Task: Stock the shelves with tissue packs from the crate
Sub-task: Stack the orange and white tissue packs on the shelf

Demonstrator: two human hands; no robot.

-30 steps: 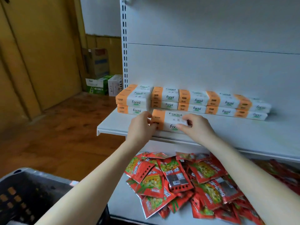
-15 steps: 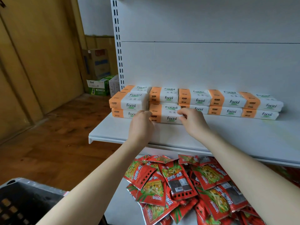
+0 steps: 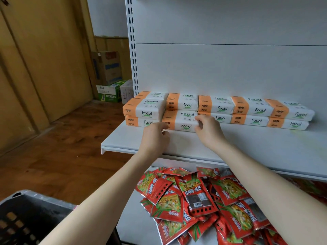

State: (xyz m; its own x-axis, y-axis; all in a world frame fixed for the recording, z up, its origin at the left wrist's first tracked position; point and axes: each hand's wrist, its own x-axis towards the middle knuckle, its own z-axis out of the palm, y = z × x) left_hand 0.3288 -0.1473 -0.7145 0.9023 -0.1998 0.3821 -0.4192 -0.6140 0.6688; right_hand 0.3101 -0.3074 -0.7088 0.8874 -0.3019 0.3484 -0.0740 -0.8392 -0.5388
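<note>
Nearest, at the lower left, a dark slotted crate (image 3: pixel 26 218) shows one corner; what lies inside cannot be seen. Right of it, on the lower white shelf (image 3: pixel 134 225), red snack packets (image 3: pixel 198 198) lie in a loose heap. Both bare forearms reach over them toward the upper shelf (image 3: pixel 256 147).

On that shelf the left hand (image 3: pixel 155 137) hovers with its fingers loosely curled and apart, the fingertips at the orange left end of the front tissue pack (image 3: pixel 180 122); whether they touch it cannot be told. The right hand (image 3: pixel 208 131) has its thumb and fingers bent around the pack's right end, touching it, though how firmly it grips is unclear. This pack lies flat on the shelf, pushed up against the stacked tissue packs (image 3: pixel 247 112), a two-high row running left to right along the white back panel (image 3: pixel 230 68).

Farther off to the left, beyond the shelf's slotted upright (image 3: pixel 131 50), cardboard boxes (image 3: pixel 108 68) stand on the wooden floor (image 3: pixel 53 147) against a yellow wall.
</note>
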